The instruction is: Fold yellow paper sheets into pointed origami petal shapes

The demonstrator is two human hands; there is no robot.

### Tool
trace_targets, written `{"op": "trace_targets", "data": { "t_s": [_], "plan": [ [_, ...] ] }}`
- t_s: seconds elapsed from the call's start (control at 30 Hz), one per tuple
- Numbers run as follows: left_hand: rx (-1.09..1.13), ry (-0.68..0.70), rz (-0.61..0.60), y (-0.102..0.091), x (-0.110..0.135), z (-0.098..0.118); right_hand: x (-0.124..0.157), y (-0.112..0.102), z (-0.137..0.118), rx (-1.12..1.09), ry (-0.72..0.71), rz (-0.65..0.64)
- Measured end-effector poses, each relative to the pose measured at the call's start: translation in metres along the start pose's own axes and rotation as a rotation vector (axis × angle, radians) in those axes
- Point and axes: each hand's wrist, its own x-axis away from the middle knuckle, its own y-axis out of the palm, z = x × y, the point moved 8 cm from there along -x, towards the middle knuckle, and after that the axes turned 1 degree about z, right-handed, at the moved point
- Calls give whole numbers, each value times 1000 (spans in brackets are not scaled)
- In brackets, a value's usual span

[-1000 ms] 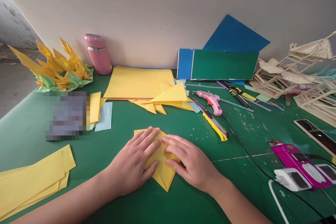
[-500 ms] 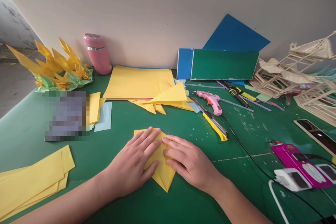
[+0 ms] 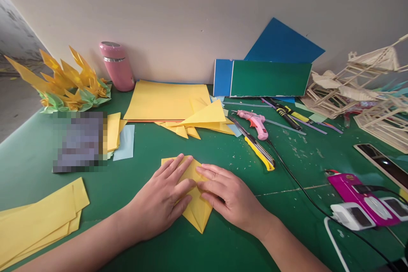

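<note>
A folded yellow paper (image 3: 198,212) lies on the green table (image 3: 223,246), its point toward me. My left hand (image 3: 162,199) lies flat on its left half with fingers stretched out. My right hand (image 3: 228,195) presses flat on its right half, fingertips meeting the left hand's at the middle crease. Most of the paper is hidden under both hands.
Yellow strips (image 3: 38,219) lie front left, yellow sheets (image 3: 168,100) and folded triangles (image 3: 207,119) behind. A pink bottle (image 3: 117,66), paper flowers (image 3: 68,83), yellow utility knife (image 3: 258,146), pink glue gun (image 3: 255,122), its cord (image 3: 296,182), a power strip (image 3: 366,204) and stick models (image 3: 366,89) lie right.
Both hands stay pressed on the yellow paper. The right hand's fingers have slid slightly left and toward me along the fold. The view shifted a little.
</note>
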Motion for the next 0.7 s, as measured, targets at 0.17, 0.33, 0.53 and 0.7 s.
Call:
{"op": "trace_targets", "data": {
  "t_s": [0.17, 0.33, 0.53, 0.7],
  "plan": [
    [10, 5, 8, 1, 0, 0, -3, -1, 2, -36, 40, -15],
    [-3, 16, 38, -2, -2, 1, -12, -3, 2, -39, 104, -12],
    [-6, 21, 24, -3, -2, 2, -14, -9, 3, 5, 142, 84],
    [-8, -15, 16, -3, -2, 1, -5, -28, 9, 26, 85, 208]
  ]
}}
